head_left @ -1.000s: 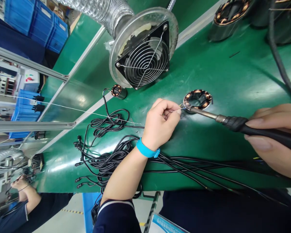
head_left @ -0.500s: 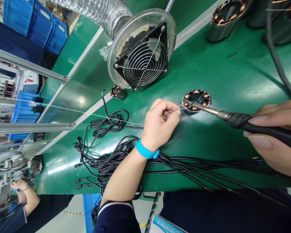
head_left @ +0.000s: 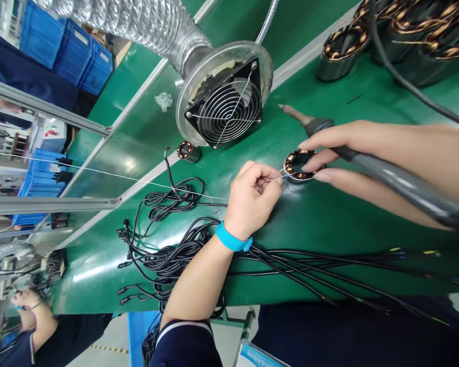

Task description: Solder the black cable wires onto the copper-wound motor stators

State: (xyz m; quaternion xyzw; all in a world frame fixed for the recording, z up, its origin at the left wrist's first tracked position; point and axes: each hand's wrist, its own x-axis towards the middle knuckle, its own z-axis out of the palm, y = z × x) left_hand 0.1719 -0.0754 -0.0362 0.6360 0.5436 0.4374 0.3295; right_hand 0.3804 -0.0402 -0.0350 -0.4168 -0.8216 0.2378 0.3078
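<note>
A small round stator (head_left: 299, 164) with copper coils lies on the green bench (head_left: 329, 219). My left hand (head_left: 253, 196), with a blue wrist strap, is pinched on a thin solder wire (head_left: 118, 176) whose end reaches the stator's left edge. My right hand (head_left: 371, 160) holds a soldering iron (head_left: 367, 163) by its dark handle, and its stretched fingers touch the stator. The iron's tip (head_left: 286, 109) points away to the upper left, off the stator.
A fume fan (head_left: 225, 109) on a silver hose stands just behind the stator. A tiny stator (head_left: 185, 150) lies to its left. Black cables (head_left: 176, 250) sprawl along the front edge. Larger stators (head_left: 340, 48) sit at the back right. Another person's hand (head_left: 26, 306) shows at the lower left.
The iron's tip has lifted off the stator and swung to the upper left. My right hand has moved in, with fingers now on the stator. The left hand has held still.
</note>
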